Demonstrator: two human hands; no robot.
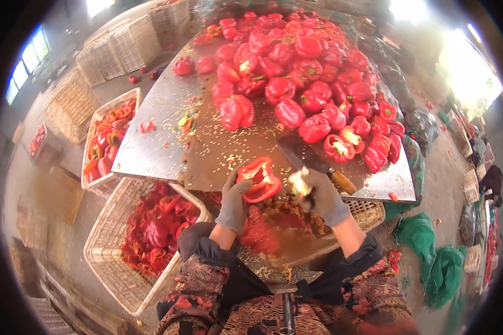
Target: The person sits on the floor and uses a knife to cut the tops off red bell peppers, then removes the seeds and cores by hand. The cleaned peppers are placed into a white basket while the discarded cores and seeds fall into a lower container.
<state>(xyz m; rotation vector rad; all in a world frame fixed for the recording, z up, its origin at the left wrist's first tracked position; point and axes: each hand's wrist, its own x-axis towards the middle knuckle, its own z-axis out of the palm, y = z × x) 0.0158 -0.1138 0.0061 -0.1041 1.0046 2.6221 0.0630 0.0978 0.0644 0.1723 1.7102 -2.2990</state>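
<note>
My left hand (234, 203), in a grey glove, holds a hollowed red bell pepper (260, 180) with its cut opening facing up, at the table's near edge. My gloved right hand (320, 197) holds a pale, seedy pepper core (300, 182) a little to the right of it. Behind my right hand a cleaver with a wide dark blade (299, 150) and a wooden handle (342, 181) lies on the table. A big heap of whole red bell peppers (289, 88) covers the far and right part of the table. Loose seeds are scattered over the brown board (218, 146).
A plastic crate (105, 247) of cut peppers stands at my left, another crate (88, 146) beyond it. Below my hands a crate (371, 213) holds scraps. The metal table's edge (151, 167) runs before me. Green netting (419, 234) lies on the floor at right.
</note>
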